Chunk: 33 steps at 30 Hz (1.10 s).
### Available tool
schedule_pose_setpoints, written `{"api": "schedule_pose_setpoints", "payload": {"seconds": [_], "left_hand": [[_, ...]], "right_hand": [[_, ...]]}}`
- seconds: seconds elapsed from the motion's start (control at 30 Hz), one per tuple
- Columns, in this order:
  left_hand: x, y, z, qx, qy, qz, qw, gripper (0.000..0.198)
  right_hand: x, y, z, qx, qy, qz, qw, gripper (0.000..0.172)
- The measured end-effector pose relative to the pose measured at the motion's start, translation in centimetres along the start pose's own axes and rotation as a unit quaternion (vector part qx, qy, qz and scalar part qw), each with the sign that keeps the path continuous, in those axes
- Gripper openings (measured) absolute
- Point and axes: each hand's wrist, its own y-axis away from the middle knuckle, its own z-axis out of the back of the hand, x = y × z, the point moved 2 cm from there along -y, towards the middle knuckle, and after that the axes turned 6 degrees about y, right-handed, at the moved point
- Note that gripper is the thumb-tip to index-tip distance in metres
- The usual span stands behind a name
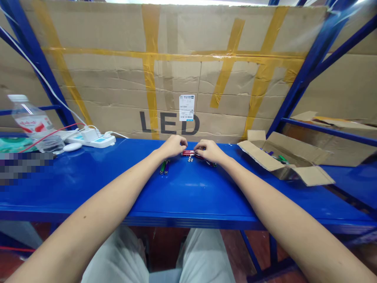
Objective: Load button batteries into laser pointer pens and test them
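My left hand (173, 146) and my right hand (208, 151) meet at the far middle of the blue shelf (188, 192). Both have curled fingers pinching the ends of a small red pen-shaped item (188, 153). Tiny silver pieces (191, 159) lie just below it. Two more slim items, one green and one purple (164, 167), lie by my left wrist. Another dark one (211, 164) peeks out under my right hand.
An open cardboard box (284, 162) with several coloured slim items stands at the right. At the left are a white power strip with plugs (94, 138), a white mouse-like object (72, 147) and a plastic water bottle (33, 124). A large taped cardboard sheet marked LED (169, 78) forms the back wall.
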Motion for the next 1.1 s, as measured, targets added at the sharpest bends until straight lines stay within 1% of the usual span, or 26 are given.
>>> {"api": "schedule_pose_setpoints", "payload": {"seconds": [0.07, 0.17, 0.23, 0.33, 0.47, 0.63, 0.8, 1.0, 1.1], "left_hand": [[-0.7, 0.5, 0.3, 0.036, -0.032, -0.025, 0.999, 0.023], [-1.4, 0.9, 0.4, 0.088, -0.065, -0.038, 0.993, 0.026], [-1.5, 1.1, 0.2, 0.110, -0.066, -0.041, 0.991, 0.029], [-1.4, 1.2, 0.0, 0.129, -0.070, -0.042, 0.988, 0.031], [-1.7, 1.5, -0.1, 0.141, -0.083, -0.040, 0.986, 0.032], [-2.4, 1.7, -0.3, 0.166, -0.107, -0.037, 0.980, 0.031], [-2.8, 1.8, -0.6, 0.178, -0.116, -0.032, 0.977, 0.031], [-2.5, 1.8, -0.5, 0.165, -0.107, -0.019, 0.980, 0.031], [-2.0, 1.6, 0.2, 0.151, -0.089, -0.017, 0.984, 0.030]], "right_hand": [[0.8, 0.3, 0.0, 0.023, 0.005, 0.035, 0.999, 0.024], [1.5, 0.5, -0.3, 0.035, 0.031, 0.077, 0.996, 0.028], [1.7, 0.5, -0.6, 0.043, 0.046, 0.095, 0.993, 0.030], [1.6, 0.4, -1.0, 0.056, 0.054, 0.101, 0.992, 0.031], [1.7, 0.5, -0.9, 0.055, 0.059, 0.087, 0.993, 0.029], [1.7, 0.6, -0.8, 0.063, 0.075, 0.087, 0.991, 0.029], [1.5, 0.6, -0.9, 0.066, 0.060, 0.080, 0.993, 0.029], [1.6, 0.6, -0.8, 0.062, 0.049, 0.063, 0.995, 0.028], [1.6, 0.6, -0.8, 0.062, 0.057, 0.059, 0.995, 0.029]]}}
